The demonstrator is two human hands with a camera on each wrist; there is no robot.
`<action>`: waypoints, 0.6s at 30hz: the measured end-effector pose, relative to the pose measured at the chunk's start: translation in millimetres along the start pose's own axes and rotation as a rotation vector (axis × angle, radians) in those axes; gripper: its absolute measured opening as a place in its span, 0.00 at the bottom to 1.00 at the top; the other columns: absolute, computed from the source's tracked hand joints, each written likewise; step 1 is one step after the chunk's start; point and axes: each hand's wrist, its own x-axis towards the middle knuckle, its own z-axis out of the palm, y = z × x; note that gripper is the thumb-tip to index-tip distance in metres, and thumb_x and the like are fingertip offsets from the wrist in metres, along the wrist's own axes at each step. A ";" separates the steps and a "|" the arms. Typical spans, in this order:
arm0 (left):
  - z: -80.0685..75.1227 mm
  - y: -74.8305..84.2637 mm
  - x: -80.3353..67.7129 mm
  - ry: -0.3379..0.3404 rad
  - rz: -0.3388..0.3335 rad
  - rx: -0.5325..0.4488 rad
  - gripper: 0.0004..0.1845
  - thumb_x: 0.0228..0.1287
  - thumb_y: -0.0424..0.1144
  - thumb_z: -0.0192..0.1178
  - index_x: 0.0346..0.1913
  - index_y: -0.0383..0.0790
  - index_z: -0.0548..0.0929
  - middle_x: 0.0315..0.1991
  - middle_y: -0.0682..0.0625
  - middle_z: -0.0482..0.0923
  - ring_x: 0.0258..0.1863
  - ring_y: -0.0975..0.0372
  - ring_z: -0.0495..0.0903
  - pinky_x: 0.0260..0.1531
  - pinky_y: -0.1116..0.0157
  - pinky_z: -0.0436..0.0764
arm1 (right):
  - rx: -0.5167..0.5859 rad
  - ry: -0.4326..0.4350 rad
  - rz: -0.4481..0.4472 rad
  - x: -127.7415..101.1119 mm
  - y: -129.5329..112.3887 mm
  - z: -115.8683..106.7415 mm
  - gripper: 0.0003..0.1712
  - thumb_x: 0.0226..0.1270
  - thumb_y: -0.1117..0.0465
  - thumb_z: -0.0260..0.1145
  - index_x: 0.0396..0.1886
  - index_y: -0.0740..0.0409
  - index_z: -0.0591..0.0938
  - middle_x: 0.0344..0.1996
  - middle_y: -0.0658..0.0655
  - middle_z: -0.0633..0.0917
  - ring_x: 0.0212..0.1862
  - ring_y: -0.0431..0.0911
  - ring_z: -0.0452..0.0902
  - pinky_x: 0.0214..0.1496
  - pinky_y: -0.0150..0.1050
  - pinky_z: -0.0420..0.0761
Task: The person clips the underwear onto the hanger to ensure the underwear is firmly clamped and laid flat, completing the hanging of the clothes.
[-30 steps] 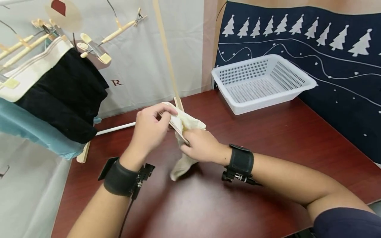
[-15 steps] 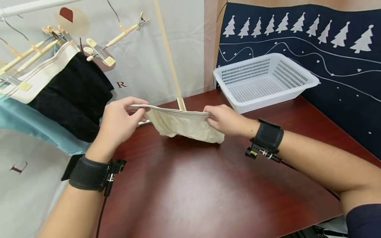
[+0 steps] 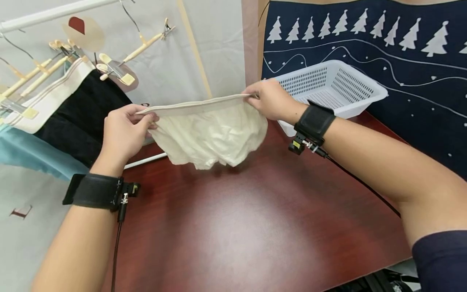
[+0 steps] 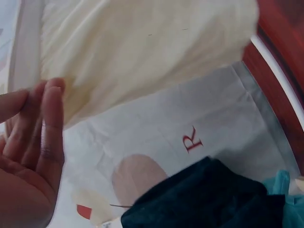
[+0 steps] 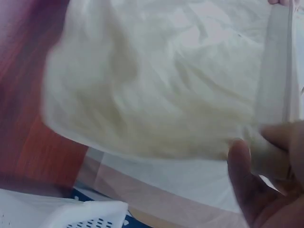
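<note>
A pair of pale yellow underpants [image 3: 215, 138] hangs in the air above the table, its whitish waistband stretched nearly level between both hands. My left hand [image 3: 125, 132] pinches the left end of the waistband between thumb and fingers. At the other end, my right hand [image 3: 271, 99] grips the band, a little higher than the left. Seen from the left wrist, the cloth [image 4: 142, 52] falls away from the fingertips in soft folds. The right wrist view shows the thumb against the band and the crumpled fabric [image 5: 156, 85] spread out beside it.
A white perforated basket [image 3: 359, 95] stands behind my right hand. At left, black shorts [image 3: 84, 109] and light blue cloth [image 3: 40, 152] hang from wooden clip hangers under a white rail [image 3: 54, 14]. Another clip hanger [image 3: 142, 44] hangs near. The table [image 3: 233, 227] is reddish brown.
My right hand has come out of the bunched underpants and moved right to the waistband's end. Both hands have spread apart, then lifted the underpants higher, and the cloth has opened out.
</note>
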 end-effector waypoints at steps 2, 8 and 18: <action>3.2 -5.4 2.7 0.042 0.004 -0.001 0.15 0.73 0.45 0.57 0.52 0.41 0.85 0.45 0.42 0.88 0.32 0.80 0.83 0.31 0.81 0.80 | 0.030 0.053 -0.003 5.3 2.0 5.6 0.11 0.72 0.62 0.63 0.47 0.55 0.89 0.37 0.55 0.90 0.32 0.46 0.75 0.35 0.37 0.69; 17.2 -23.5 -16.0 0.134 0.104 0.104 0.10 0.68 0.44 0.62 0.44 0.43 0.89 0.37 0.44 0.90 0.27 0.82 0.79 0.28 0.82 0.70 | 0.021 0.054 -0.197 -10.6 13.8 25.0 0.11 0.67 0.68 0.66 0.46 0.59 0.89 0.40 0.58 0.89 0.44 0.50 0.82 0.51 0.44 0.78; 70.4 -48.0 -116.5 -0.439 0.402 0.464 0.06 0.56 0.35 0.73 0.33 0.49 0.86 0.25 0.57 0.85 0.22 0.65 0.79 0.25 0.62 0.78 | -0.091 -0.364 -0.468 -119.3 38.5 66.5 0.11 0.55 0.77 0.68 0.28 0.57 0.89 0.27 0.51 0.85 0.37 0.46 0.78 0.45 0.40 0.81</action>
